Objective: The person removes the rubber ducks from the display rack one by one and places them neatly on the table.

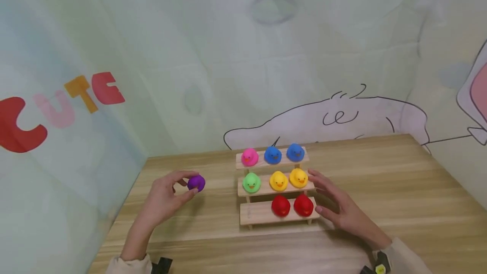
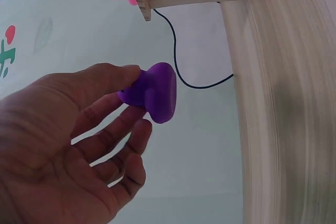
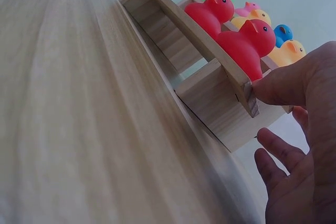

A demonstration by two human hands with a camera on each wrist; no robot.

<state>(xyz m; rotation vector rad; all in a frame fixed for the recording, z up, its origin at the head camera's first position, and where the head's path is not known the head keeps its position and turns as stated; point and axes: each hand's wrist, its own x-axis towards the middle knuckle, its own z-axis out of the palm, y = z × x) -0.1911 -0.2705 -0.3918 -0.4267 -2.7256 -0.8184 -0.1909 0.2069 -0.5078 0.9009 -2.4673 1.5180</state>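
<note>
One purple toy duck [image 1: 196, 183], head view: held above the table [image 1: 205, 248] at left, well apart from a three-step wooden rack [image 1: 256, 214] to its right. Handling, by judgement: likely light, of soft hollow rubber or vinyl, yielding a little under pressure, not fragile; smooth skin, perhaps faintly slippery when squeezed at a curve; best taken by a gentle pinch across the neck or the sides of the body. Left hand [image 1: 167, 196]: thumb and fingertips brought together on the duck, one to each side. Right hand [image 1: 344, 209]: fingers parted and slightly bent at the rack's right end, carrying nothing. Rack contents: far step, one pink duck [image 1: 250, 157] and two blue ducks [image 1: 272, 155]; middle step, one green duck [image 1: 252, 183] and two yellow ducks [image 1: 279, 181]; near step, two red ducks [image 1: 280, 206] at centre and right, bare wood at left. Left wrist view: same purple item, pinched about head and neck, roughly upright, underside toward the table; outer fingers loosely curled. Appearance: even deep purple, small round head, fuller body, soft sheen; face largely covered by the thumb. Right wrist view: purple item partly visible beyond the rack's left end; right thumb at the near step's right end, beside a red duck, firmness of contact not determinable; remaining fingers apart.
</note>
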